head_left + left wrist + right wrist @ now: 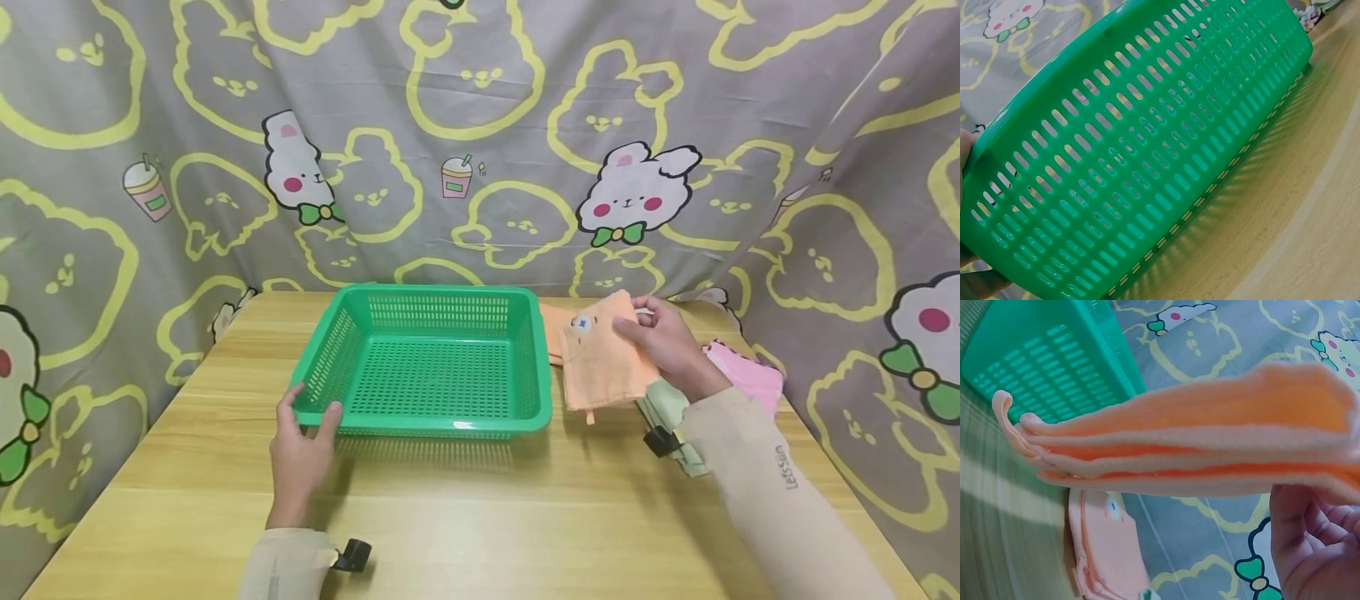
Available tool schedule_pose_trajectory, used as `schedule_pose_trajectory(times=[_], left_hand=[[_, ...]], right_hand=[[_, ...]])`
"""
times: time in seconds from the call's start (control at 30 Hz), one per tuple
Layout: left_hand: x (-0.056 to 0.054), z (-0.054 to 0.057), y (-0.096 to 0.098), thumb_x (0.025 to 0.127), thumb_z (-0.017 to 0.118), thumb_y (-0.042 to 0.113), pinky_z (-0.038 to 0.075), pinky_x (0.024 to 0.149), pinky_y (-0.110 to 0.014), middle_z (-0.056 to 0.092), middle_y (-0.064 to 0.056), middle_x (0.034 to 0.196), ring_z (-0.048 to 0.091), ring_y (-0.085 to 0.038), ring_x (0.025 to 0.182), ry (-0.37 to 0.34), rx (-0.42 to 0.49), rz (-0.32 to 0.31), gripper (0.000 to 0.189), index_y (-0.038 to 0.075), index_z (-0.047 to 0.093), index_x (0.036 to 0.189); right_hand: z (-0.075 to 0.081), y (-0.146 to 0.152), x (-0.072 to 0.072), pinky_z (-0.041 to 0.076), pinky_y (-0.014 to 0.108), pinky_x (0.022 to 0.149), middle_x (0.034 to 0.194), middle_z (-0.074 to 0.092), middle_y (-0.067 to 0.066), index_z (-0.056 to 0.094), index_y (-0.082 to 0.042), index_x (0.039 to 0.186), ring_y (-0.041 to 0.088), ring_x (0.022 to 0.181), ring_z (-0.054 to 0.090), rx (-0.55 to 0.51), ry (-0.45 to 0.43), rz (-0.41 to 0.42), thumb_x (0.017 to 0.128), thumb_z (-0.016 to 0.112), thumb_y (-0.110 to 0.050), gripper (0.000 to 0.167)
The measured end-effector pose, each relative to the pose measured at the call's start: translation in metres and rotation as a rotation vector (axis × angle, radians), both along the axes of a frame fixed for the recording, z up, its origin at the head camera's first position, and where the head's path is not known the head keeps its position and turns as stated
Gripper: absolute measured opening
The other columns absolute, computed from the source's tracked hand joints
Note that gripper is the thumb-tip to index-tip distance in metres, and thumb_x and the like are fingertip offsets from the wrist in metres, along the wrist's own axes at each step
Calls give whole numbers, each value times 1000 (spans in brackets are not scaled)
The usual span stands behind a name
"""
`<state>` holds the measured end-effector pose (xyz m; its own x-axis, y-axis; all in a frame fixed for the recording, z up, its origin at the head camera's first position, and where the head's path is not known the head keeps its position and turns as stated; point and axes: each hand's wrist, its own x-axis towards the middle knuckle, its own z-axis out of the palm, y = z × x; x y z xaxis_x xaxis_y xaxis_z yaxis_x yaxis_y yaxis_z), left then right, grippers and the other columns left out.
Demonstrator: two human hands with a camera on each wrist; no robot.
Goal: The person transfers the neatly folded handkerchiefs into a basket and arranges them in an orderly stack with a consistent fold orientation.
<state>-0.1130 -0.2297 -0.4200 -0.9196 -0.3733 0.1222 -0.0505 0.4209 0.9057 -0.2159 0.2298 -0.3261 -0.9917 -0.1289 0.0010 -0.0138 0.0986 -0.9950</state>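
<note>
On the bench (450, 517), a green basket (420, 421) stands right of the left hand (302, 450), which grips its near-left corner. Left of the right hand (669, 343), pinched by it, is the folded orange towel (603, 362) — a loose grip could let its layers fan open. Roughly square, it shows no clear long axis; its loop (590, 417) points toward the person.

Head view looks forward and down at a green plastic basket (420, 422); left-wrist view closely faces its near wall (1141, 140); right-wrist view faces far past a close orange towel (1204, 415), basket shared
</note>
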Motion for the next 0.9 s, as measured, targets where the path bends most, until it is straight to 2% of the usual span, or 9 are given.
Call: schedule_pose_trajectory(times=[0.37, 0.73, 0.9], left_hand=[[-1, 0, -1, 97, 56, 43, 38, 99, -61, 37, -34, 143, 43, -54, 124, 5, 13, -20, 73, 13, 19, 152], [0, 0, -1, 97, 55, 44, 39, 98, -60, 37, -36, 142, 45, -54, 122, -6, 7, -20, 73, 14, 19, 153], [1, 1, 0, 98, 55, 43, 39, 98, -61, 38, -36, 142, 44, -55, 122, 1, 1, -19, 73, 13, 18, 153]], right_hand=[[20, -3, -2, 56, 28, 59, 83, 67, -2, 41, -2, 111, 12, 66, 67, 31, 30, 15, 97, 55, -5, 20], [31, -8, -7, 56, 28, 59, 82, 66, -1, 44, -3, 112, 12, 66, 68, 56, 59, 12, 97, 57, -7, 20], [36, -12, -7, 56, 29, 57, 82, 67, -2, 44, -4, 112, 12, 65, 68, 27, 51, 16, 96, 58, -6, 21]])
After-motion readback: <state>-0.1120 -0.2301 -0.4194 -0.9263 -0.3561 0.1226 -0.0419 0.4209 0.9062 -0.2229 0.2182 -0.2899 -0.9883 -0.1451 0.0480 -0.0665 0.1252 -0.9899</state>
